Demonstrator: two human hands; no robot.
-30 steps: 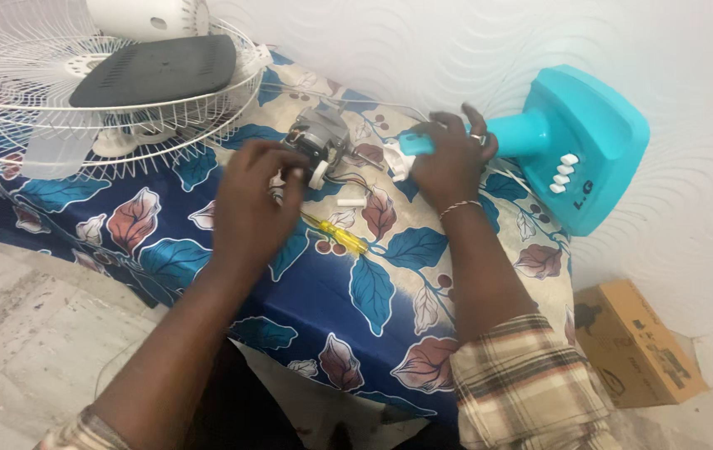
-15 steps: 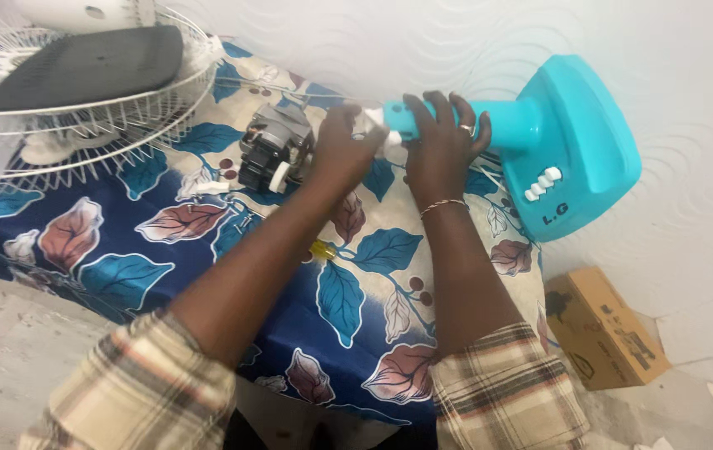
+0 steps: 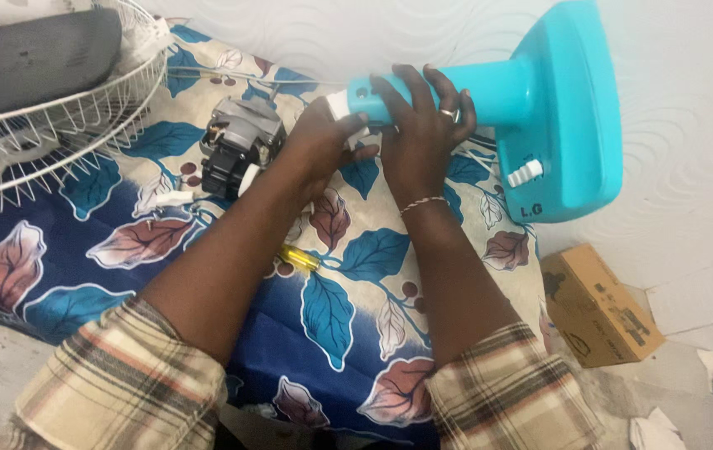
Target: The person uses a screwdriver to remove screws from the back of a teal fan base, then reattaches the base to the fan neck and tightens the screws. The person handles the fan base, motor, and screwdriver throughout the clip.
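Hands are clamped on the turquoise plastic fan stand's neck (image 3: 423, 96), right hand (image 3: 423, 137) gripping, left hand (image 3: 323, 142) pinching its white end at nine o'clock.

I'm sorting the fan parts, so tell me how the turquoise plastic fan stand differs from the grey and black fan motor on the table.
The turquoise plastic fan stand is one bright, smooth piece, while the grey and black fan motor is dull, blocky metal with wires. The stand is much larger than the motor. The right hand grips the stand's neck and the left hand touches its white end; the motor lies unheld beside the left hand. Both rest on the floral tablecloth.
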